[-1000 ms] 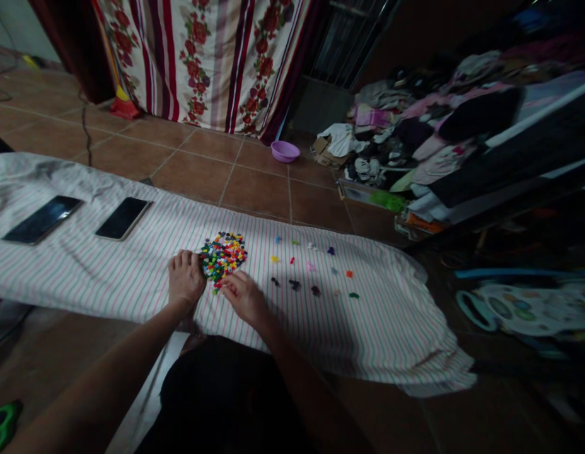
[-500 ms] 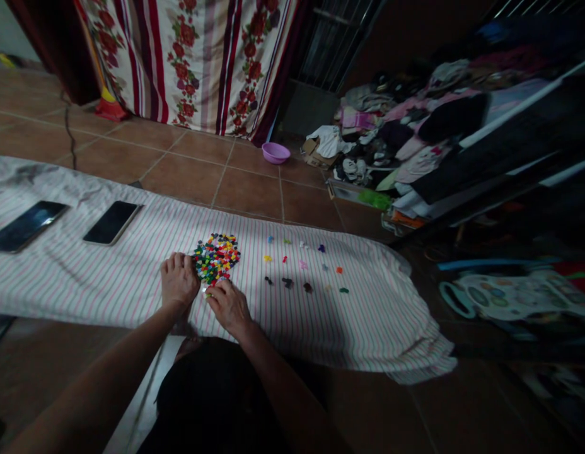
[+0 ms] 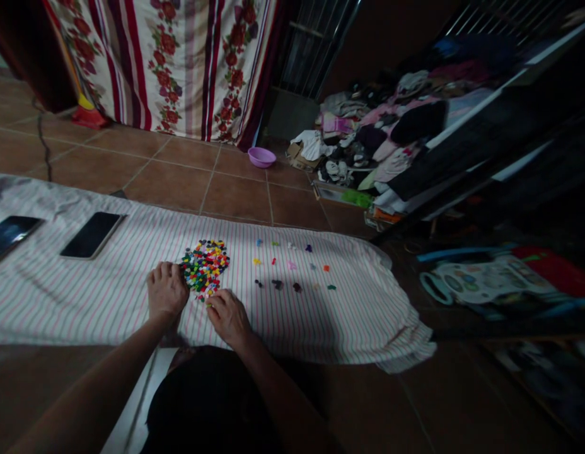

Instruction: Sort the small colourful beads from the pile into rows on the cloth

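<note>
A pile of small multicoloured pieces (image 3: pixel 205 266) lies on a striped cloth (image 3: pixel 283 328). My left hand (image 3: pixel 167 290) rests against the pile's left edge, fingers curled; whether it holds a piece is hidden. At the pile's lower right, my right hand (image 3: pixel 229 318) pinches a small yellow-green piece (image 3: pixel 209 305) between thumb and fingers. Right of the pile, small clusters sorted by colour stand in three rows, among them a yellow cluster (image 3: pixel 257 261), a pink one (image 3: pixel 291 265), an orange one (image 3: pixel 326 268) and a dark green one (image 3: pixel 331 287).
Two dark phone-like devices, one (image 3: pixel 91 235) nearer the pile and one (image 3: pixel 11 236) at the left edge, lie on the cloth. Beyond are a purple basin (image 3: pixel 261 157) on the tiled floor, a floral curtain (image 3: pixel 188 69) and heaped clothes (image 3: pixel 368 126).
The view has shifted, so the cloth and devices appear further left. My right hand has drawn slightly away from the pile, with the yellow-green piece still at its fingertips.
</note>
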`<state>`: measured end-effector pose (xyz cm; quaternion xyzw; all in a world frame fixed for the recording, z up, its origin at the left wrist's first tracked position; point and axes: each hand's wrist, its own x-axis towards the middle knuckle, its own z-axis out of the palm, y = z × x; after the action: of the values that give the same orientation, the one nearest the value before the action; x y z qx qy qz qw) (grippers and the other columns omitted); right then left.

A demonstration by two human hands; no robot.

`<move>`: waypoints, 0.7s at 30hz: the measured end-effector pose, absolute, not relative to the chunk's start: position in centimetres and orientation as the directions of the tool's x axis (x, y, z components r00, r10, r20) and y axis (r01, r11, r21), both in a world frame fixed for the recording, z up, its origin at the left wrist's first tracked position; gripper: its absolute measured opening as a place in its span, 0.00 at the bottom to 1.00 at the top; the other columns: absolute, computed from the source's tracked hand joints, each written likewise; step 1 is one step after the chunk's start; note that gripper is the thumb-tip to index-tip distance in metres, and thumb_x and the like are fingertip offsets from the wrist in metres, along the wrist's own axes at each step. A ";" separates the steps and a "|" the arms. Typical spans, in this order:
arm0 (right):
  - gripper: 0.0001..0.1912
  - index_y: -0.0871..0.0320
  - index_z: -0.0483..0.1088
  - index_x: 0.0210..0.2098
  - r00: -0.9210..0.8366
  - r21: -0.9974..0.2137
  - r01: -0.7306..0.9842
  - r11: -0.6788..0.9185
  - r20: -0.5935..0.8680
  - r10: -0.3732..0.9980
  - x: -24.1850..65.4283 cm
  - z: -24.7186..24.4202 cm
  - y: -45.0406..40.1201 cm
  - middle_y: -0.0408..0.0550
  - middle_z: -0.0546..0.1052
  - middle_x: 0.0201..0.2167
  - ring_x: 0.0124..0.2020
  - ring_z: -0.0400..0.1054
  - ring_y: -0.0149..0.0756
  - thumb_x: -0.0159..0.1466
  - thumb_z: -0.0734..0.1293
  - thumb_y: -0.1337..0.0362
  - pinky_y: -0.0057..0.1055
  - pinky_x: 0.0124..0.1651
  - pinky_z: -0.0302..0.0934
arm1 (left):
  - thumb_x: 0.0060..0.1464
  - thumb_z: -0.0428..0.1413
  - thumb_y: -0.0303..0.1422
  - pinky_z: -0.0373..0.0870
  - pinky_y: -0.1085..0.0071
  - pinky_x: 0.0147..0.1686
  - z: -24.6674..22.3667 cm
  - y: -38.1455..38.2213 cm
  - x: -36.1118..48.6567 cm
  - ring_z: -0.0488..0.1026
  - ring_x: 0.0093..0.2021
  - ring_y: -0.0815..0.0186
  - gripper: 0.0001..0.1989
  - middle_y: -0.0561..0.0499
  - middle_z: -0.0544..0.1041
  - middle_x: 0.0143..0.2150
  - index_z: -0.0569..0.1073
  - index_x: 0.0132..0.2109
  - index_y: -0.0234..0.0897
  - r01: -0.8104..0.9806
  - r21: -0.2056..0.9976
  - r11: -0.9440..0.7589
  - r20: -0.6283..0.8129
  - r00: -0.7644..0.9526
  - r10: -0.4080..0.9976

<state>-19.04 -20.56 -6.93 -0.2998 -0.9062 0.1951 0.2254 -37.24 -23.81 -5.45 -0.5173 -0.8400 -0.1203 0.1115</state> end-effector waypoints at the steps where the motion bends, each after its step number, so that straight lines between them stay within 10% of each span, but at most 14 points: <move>1: 0.08 0.55 0.73 0.43 -0.714 -0.478 0.468 0.744 0.291 0.637 -18.8 -6.9 -20.6 0.49 0.73 0.40 0.44 0.68 0.36 0.67 0.63 0.66 0.32 0.47 0.66 | 0.59 0.43 0.31 0.59 0.57 0.46 -5.5 -23.8 -37.2 0.64 0.50 0.50 0.13 0.38 0.70 0.44 0.69 0.44 0.31 0.896 0.089 0.436 0.312 -0.441 0.842; 21: 0.10 0.56 0.73 0.42 -0.607 -0.435 0.615 0.658 0.272 0.747 -15.3 -4.8 -15.3 0.47 0.75 0.38 0.40 0.70 0.33 0.66 0.61 0.70 0.27 0.42 0.63 | 0.61 0.39 0.31 0.57 0.58 0.47 -5.7 -23.8 -37.2 0.64 0.48 0.51 0.16 0.39 0.69 0.47 0.68 0.45 0.31 0.893 0.024 0.450 0.278 -0.438 0.855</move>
<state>-15.26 -15.32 -4.82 -0.3854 -0.8836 0.1504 0.2194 -37.16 -23.84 -5.68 -0.5179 -0.8438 -0.0837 0.1134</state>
